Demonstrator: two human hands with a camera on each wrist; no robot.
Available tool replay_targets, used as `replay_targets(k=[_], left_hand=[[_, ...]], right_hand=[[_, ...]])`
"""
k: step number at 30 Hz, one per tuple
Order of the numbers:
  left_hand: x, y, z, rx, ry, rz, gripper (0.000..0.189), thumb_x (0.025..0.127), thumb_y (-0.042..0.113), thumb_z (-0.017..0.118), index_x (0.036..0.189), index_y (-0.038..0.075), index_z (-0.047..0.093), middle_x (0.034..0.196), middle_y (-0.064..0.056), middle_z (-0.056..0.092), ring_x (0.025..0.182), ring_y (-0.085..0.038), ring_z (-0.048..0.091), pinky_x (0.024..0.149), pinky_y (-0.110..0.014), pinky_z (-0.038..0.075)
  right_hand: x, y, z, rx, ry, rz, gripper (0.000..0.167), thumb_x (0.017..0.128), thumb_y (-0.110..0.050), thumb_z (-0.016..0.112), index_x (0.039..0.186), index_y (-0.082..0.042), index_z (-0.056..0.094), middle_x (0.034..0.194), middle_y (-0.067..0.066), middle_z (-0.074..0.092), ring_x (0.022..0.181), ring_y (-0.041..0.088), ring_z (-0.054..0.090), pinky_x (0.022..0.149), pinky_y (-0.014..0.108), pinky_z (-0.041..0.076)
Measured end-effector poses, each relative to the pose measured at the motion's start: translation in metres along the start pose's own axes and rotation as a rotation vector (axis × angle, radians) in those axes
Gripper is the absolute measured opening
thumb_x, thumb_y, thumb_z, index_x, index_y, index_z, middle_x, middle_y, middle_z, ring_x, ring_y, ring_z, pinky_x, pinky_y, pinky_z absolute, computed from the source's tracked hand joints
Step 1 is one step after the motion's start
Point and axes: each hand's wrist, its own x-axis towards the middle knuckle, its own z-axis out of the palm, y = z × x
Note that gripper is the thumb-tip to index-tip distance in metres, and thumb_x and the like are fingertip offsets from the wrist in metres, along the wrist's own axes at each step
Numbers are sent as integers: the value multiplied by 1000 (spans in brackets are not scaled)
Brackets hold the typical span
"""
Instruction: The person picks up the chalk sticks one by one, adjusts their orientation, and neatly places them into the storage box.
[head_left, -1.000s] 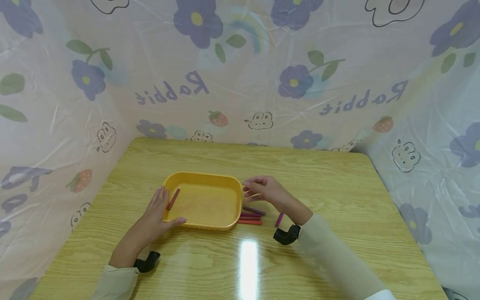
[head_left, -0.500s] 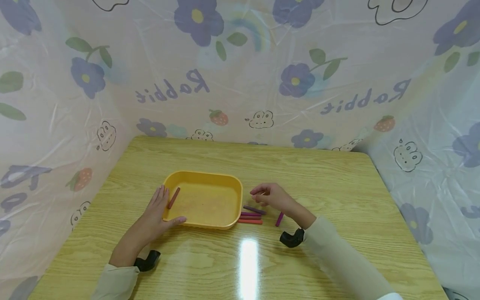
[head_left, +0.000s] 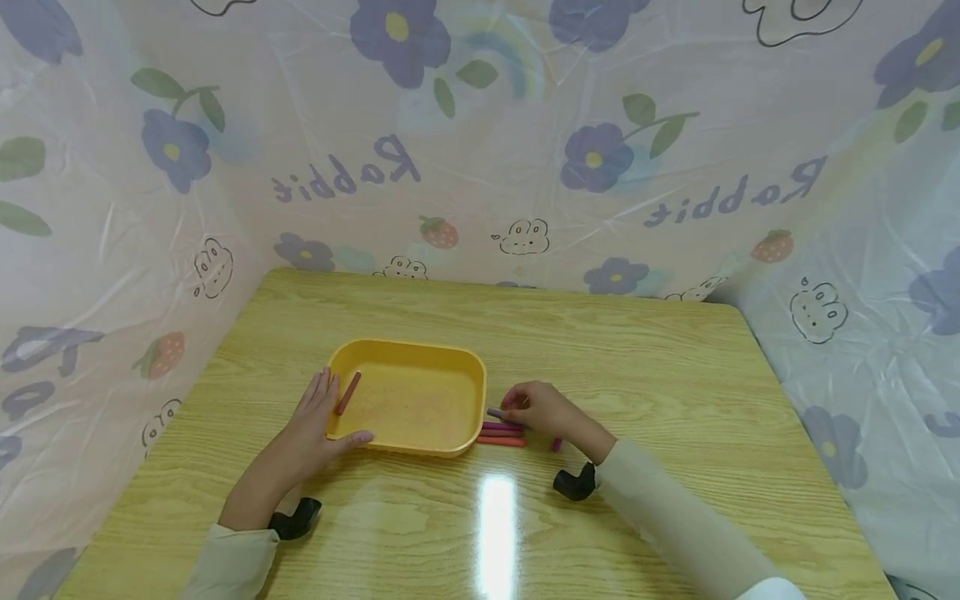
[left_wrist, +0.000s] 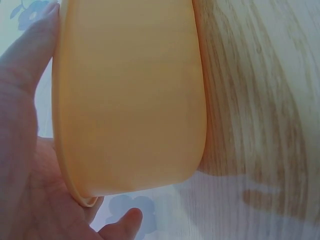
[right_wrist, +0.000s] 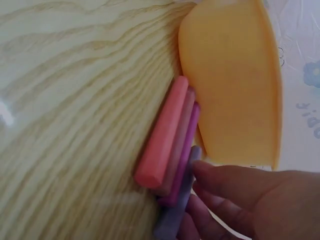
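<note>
My left hand holds the left end of a yellow plastic tray, its thumb over the front rim and its fingers along the left side. In the left wrist view the tray's outer wall fills the middle. A brown-red crayon leans inside at the left. Just right of the tray, my right hand pinches a grey-purple crayon between thumb and fingers. Beside it lie an orange-red crayon, a dark red crayon and a magenta crayon, side by side.
Another purple crayon lies on the wooden table, partly hidden under the right wrist. Black curved pieces sit at both wrists. A patterned sheet walls the table at the back and sides.
My right hand has drawn away from the tray's right rim and come down onto the grey-purple crayon, which it now pinches. The left hand stays on the tray.
</note>
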Motion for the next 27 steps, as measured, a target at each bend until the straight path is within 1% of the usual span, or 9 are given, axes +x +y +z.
replay_targets(k=[4,10,17,21,27], left_hand=[[1,1,-1,1,-2,-2,113,78,64,58,148,0,-2,153,-13,-15,139,-30,-13,106,-59,11],[1,1,-1,7,0,-2,113,77,64,59,147,-1,-1,153,-15,-14,139,-30,-13,106,-59,11],[0,-1,0,-7,-11,-12,113,77,65,59,148,2,-3,152,-11,-17,139,-30,-14,106,-59,11],[-1,-1,1,-4,0,-1,113,77,64,59,148,0,-2,152,-12,-16,139,-32,-12,105,-60,11],[1,-2,1,-9,9,6,112,78,62,60,148,0,-1,153,-15,-14,139,-33,-12,104,-61,12]], right_hand=[[1,-1,2,-15,-9,5,11,87,-16,67,91,-6,65,77,-5,63,71,9,56,67,27,47],[3,0,5,-44,-4,19,8,86,-15,68,85,-8,64,75,-4,62,70,9,55,65,27,47],[6,0,11,-47,-2,53,9,85,-15,69,84,-8,62,75,-4,61,70,10,56,65,26,47],[6,-1,12,-48,-5,70,10,84,-15,69,84,-8,62,74,-4,60,68,10,55,63,25,47],[6,0,9,-64,-1,59,10,85,-17,68,83,-9,62,74,-4,60,68,9,55,63,25,47]])
